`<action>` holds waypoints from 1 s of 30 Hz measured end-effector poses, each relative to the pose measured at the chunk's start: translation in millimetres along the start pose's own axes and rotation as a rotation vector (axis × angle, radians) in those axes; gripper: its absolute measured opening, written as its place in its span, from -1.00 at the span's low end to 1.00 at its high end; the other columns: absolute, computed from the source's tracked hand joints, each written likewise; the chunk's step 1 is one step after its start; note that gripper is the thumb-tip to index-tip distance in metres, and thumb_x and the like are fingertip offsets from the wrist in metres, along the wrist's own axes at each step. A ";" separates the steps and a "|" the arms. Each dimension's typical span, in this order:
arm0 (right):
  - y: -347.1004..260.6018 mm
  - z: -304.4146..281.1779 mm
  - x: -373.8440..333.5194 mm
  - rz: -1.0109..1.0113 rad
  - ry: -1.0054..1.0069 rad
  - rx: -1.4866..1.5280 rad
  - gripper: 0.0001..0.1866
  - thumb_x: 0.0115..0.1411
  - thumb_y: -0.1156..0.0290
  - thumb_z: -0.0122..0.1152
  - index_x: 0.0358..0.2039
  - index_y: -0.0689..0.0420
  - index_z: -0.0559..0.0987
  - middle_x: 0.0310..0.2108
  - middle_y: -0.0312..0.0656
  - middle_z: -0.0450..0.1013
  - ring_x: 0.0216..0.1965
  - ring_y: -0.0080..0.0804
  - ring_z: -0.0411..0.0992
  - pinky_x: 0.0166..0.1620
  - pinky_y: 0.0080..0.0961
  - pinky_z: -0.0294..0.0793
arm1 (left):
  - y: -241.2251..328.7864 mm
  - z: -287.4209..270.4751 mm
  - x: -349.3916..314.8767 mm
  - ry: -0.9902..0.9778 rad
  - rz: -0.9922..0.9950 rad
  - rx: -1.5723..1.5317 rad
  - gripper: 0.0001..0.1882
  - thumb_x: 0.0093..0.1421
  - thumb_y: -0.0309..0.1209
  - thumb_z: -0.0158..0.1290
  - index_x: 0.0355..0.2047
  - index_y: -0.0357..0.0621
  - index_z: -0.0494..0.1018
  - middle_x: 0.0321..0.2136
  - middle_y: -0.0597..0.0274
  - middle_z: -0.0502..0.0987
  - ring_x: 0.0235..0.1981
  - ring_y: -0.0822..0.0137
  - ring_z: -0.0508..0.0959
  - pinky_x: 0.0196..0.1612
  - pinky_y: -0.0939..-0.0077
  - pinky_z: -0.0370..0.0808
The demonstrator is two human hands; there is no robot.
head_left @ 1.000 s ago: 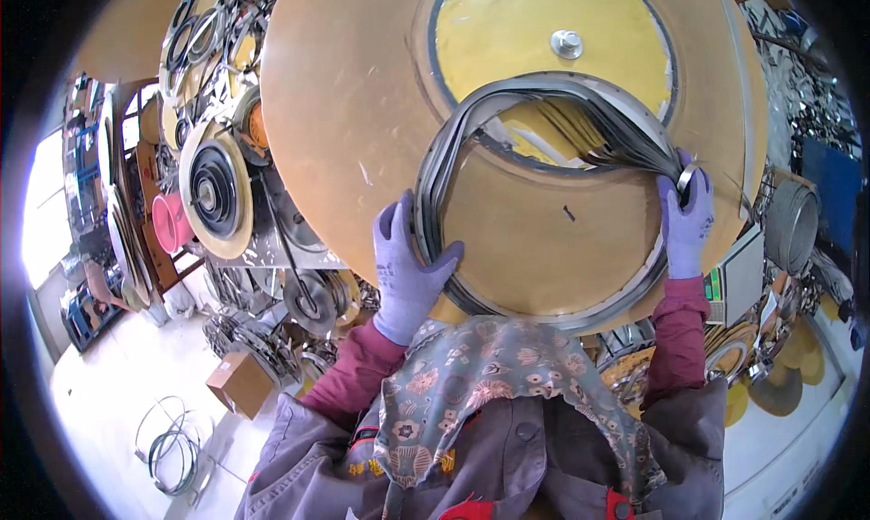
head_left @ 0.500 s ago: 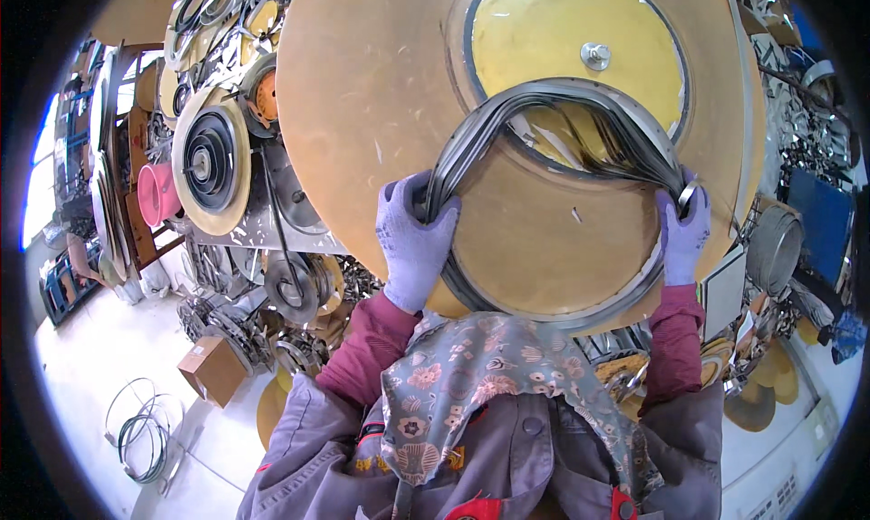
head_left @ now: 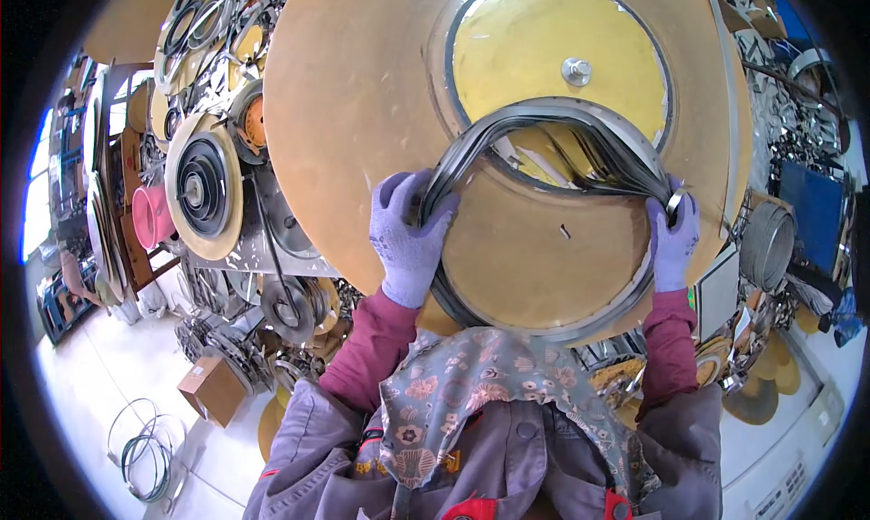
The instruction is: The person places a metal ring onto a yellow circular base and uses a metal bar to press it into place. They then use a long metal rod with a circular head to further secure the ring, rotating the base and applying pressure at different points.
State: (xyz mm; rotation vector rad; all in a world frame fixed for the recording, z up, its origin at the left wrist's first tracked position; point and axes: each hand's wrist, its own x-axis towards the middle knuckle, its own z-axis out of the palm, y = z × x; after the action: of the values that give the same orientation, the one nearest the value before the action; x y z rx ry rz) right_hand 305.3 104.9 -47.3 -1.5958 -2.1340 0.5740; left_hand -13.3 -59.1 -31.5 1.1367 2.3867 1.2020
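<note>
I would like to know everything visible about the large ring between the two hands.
The ring is roughly round, a bundle of thin grey and black strips that look partly metallic. At its upper right, the strips separate and sag inward. It is over the round tan tabletop, its far part overlapping the yellow disc. The left hand grips its left side; the right hand, its right.

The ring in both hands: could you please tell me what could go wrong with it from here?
The dark strips fan apart inside the ring, so some might spring loose if the right grip slackens. The ring's near side lies by the near edge of the table, so it could slip over that edge if the left grip and the right one pull it closer.
</note>
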 end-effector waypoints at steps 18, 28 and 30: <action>-3.5 -4.4 19.2 -0.069 -0.045 -0.092 -0.46 -0.06 0.42 0.34 0.02 0.08 0.50 -0.20 0.00 0.41 -0.16 -0.03 0.38 -0.08 -0.24 0.39 | 21.5 42.1 57.6 -0.190 0.190 0.007 -0.56 -0.11 -0.45 0.30 -0.14 -0.11 0.56 -0.29 0.09 0.47 -0.22 0.12 0.46 -0.12 0.32 0.43; -20.8 -7.4 43.4 -0.127 -0.096 0.020 -0.44 -0.06 0.39 0.34 0.03 0.04 0.51 -0.27 -0.03 0.38 -0.20 -0.07 0.39 -0.14 -0.26 0.40 | 49.7 67.8 90.9 -0.327 0.517 0.081 -0.62 -0.06 -0.44 0.27 -0.16 -0.08 0.58 -0.27 0.11 0.51 -0.21 0.12 0.46 -0.14 0.32 0.44; -19.1 -7.0 44.2 -0.130 -0.113 0.024 -0.47 -0.05 0.37 0.34 0.02 0.03 0.52 -0.27 -0.02 0.39 -0.22 -0.06 0.40 -0.14 -0.26 0.40 | 54.7 69.3 93.3 -0.357 0.547 0.100 -0.64 -0.06 -0.44 0.27 -0.18 -0.09 0.58 -0.26 0.11 0.51 -0.20 0.12 0.47 -0.12 0.32 0.43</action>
State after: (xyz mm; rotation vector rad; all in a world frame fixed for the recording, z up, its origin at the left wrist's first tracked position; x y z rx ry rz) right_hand 282.6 143.1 -27.4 -1.4307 -2.2839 0.6583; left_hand -10.9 68.9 -22.0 1.9354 1.9427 0.9093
